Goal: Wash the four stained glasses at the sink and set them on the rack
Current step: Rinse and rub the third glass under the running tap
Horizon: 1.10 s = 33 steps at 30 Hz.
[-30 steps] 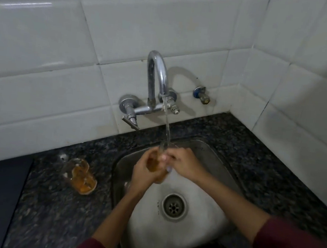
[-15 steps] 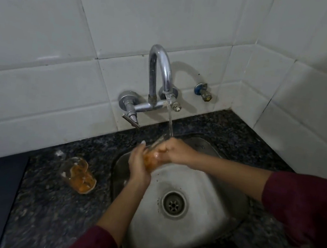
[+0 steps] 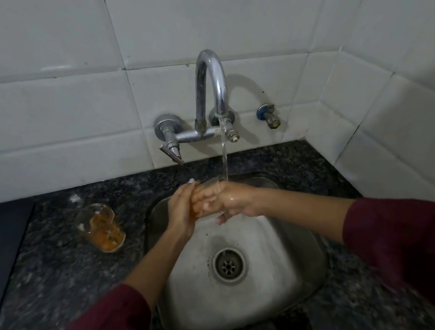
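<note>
White wall tiles (image 3: 55,110) back a dark speckled stone worktop (image 3: 65,270). Both hands' fingers (image 3: 207,204) wrap and mostly hide an orange-stained clear glass (image 3: 203,190); another stained glass (image 3: 101,226) stands left of them.

held glass (image 3: 203,190): mostly hidden by hands | right sleeve (image 3: 402,238): blurred
</note>
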Available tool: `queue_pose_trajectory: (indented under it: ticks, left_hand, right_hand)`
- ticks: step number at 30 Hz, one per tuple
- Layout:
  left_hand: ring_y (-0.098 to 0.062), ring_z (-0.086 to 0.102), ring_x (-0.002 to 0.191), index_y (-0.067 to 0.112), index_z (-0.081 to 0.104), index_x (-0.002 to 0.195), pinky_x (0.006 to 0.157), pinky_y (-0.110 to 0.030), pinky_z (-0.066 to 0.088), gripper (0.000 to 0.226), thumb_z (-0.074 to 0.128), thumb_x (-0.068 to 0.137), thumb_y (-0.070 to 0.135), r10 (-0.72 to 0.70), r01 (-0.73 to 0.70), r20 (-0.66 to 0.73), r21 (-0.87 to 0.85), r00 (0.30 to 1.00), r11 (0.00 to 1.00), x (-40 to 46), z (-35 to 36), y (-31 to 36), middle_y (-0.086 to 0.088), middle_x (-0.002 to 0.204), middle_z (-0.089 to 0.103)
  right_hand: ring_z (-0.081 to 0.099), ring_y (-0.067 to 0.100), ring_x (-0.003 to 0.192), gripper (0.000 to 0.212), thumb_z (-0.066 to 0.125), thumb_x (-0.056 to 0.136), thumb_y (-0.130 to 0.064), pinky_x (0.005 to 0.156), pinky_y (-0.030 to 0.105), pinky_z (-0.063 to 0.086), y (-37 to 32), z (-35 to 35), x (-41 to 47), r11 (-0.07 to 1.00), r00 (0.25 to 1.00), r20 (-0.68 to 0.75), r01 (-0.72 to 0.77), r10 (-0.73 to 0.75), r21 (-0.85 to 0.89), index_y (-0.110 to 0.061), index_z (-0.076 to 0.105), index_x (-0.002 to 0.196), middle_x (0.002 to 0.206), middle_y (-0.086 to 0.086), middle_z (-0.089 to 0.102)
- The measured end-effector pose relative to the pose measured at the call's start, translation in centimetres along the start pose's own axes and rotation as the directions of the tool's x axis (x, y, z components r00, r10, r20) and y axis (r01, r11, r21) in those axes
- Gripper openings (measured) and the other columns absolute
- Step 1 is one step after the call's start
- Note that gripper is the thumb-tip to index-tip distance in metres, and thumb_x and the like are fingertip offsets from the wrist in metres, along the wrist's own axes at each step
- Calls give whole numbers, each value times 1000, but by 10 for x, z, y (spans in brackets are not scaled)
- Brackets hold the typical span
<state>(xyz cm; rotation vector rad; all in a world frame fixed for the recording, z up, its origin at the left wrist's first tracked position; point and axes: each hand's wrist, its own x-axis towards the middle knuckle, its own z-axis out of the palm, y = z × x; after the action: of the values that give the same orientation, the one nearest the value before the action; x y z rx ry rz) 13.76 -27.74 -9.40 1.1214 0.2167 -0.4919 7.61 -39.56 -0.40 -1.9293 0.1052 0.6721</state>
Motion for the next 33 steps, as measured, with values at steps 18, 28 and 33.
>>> queue_pose_trajectory:
  ticks: [18,28,33]
  left_hand:
    - [-26,66,74,8,62,105,66,-38,58,28,64,84,27,-155,156,-23,75,988,985,0,9,9,-16,96,69]
    - [-28,65,75,11,63,88,67,-45,58,9,65,84,19,-118,118,-12,208,993,971,5,17,20,-14,85,66]
    - [-21,64,58,12,60,78,48,-29,52,11,61,85,20,-148,147,0,145,989,979,2,15,15,-8,68,65]
  right_hand:
    - [43,25,130,54,51,88,2,92,27,40,20,-2,1,857,982,168,158,-85,-491,-10,39,139,141,9,45]
    - [42,17,129,36,32,97,-21,109,21,20,36,3,15,303,945,-296,-244,-139,-921,-13,48,128,135,5,52]
    - [50,34,119,41,54,87,-15,104,42,43,11,5,15,751,988,71,-56,135,-657,-4,49,126,130,20,52]
